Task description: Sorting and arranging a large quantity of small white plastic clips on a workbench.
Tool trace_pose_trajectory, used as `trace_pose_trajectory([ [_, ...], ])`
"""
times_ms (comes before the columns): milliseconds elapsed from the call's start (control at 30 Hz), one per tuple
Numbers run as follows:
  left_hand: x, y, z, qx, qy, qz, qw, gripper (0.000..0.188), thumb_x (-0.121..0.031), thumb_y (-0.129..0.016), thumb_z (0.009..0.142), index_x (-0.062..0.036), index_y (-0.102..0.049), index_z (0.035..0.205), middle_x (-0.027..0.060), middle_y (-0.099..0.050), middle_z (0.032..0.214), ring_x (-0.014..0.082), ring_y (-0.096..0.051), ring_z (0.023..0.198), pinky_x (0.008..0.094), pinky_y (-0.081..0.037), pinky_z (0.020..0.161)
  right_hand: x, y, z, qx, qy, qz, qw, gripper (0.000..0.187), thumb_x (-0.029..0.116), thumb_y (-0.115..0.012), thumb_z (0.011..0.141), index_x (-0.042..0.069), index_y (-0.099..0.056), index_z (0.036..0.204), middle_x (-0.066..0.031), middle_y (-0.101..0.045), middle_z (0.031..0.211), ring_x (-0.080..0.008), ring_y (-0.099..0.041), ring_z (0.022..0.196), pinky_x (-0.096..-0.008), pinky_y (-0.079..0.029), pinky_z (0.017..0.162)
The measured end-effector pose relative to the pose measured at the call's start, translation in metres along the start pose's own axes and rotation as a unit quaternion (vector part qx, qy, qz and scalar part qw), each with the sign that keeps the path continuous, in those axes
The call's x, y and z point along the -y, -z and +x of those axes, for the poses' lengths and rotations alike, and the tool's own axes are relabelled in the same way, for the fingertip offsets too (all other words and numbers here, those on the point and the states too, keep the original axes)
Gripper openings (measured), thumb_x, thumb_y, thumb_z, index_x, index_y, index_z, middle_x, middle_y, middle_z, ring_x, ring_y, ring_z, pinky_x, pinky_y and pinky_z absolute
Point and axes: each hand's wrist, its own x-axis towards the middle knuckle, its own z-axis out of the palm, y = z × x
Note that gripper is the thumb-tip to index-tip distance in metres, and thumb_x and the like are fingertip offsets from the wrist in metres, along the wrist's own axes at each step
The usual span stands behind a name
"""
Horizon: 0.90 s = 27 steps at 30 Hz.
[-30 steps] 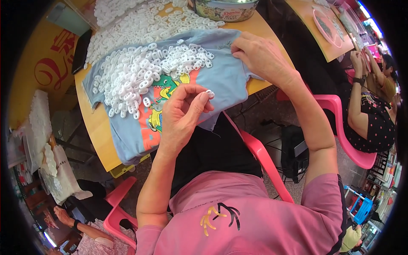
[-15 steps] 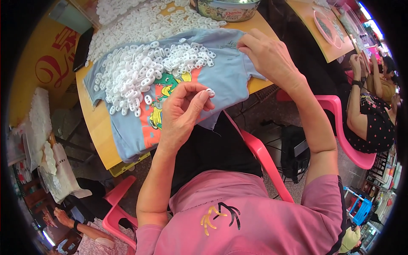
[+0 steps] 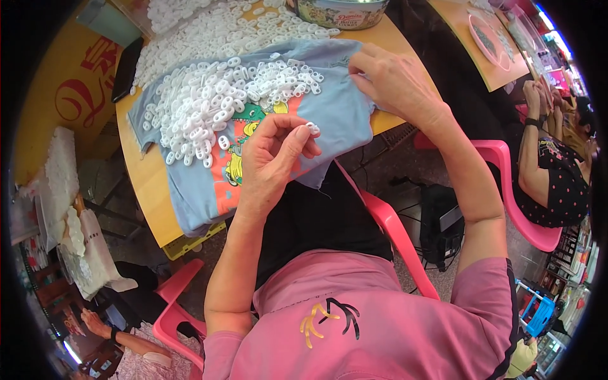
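Note:
My left hand (image 3: pixel 275 149) is raised over the near edge of a blue shirt spread on the table. It pinches a small white plastic piece (image 3: pixel 313 128) between thumb and fingertips. My right hand (image 3: pixel 399 85) rests at the shirt's far right part, its fingers bent together beside a small patch of thin dark bits (image 3: pixel 342 61). Whether anything lies between those fingertips is too small to see. On the blue shirt (image 3: pixel 339 120), with its printed dinosaur picture, sits a heap of white oval two-holed pieces (image 3: pixel 202 107); a pile of smaller white pieces (image 3: pixel 288 82) adjoins it.
More white pieces (image 3: pixel 221 35) cover the far side of the wooden table (image 3: pixel 149 209). A round patterned tin (image 3: pixel 345 14) stands at the back, a dark phone-like slab (image 3: pixel 126 69) at the left. Pink chairs (image 3: pixel 396 234) and a black bag (image 3: pixel 437 221) are nearby. Other people sit left and right.
My right hand has shifted slightly left and down over the shirt, its fingers curling further in. My left hand keeps its pinch on the white piece, and the whole view has moved a little.

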Motion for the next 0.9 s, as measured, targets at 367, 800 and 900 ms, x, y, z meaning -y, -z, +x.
trace_pose_trajectory([
  [367, -0.008, -0.008, 0.001, -0.058, 0.026, -0.094, 0.994, 0.016, -0.010, -0.062, 0.094, -0.0004, -0.056, 0.105, 0.0149, -0.068, 0.094, 0.0163, -0.066, 0.074, 0.0227, -0.050, 0.060, 0.062, 0.004, -0.019, -0.060, -0.157, 0.568, 0.806, 0.018, 0.011, -0.064, 0.093, -0.001, -0.066, 0.106, -0.0031, -0.065, 0.087, -0.0069, -0.055, 0.068, -0.0211, -0.044, 0.060],
  [800, -0.029, -0.015, -0.019, -0.043, -0.048, -0.104, 0.992, 0.016, -0.009, -0.064, 0.093, 0.0017, -0.058, 0.104, 0.0073, -0.067, 0.091, 0.0111, -0.064, 0.075, 0.0221, -0.050, 0.067, 0.110, -0.004, -0.029, -0.028, -0.215, 0.847, 0.485, 0.016, 0.018, -0.060, 0.096, 0.004, -0.064, 0.103, 0.0012, -0.058, 0.080, -0.0050, -0.044, 0.062, -0.0238, -0.044, 0.062],
  [900, -0.031, -0.014, -0.021, -0.046, -0.063, -0.079, 0.994, 0.016, -0.008, -0.064, 0.093, 0.0018, -0.058, 0.103, 0.0070, -0.067, 0.090, 0.0105, -0.064, 0.076, 0.0218, -0.051, 0.068, 0.113, -0.003, -0.029, -0.031, -0.218, 0.848, 0.482, 0.016, 0.018, -0.060, 0.097, 0.004, -0.064, 0.103, 0.0010, -0.059, 0.082, -0.0047, -0.044, 0.063, -0.0243, -0.045, 0.062],
])
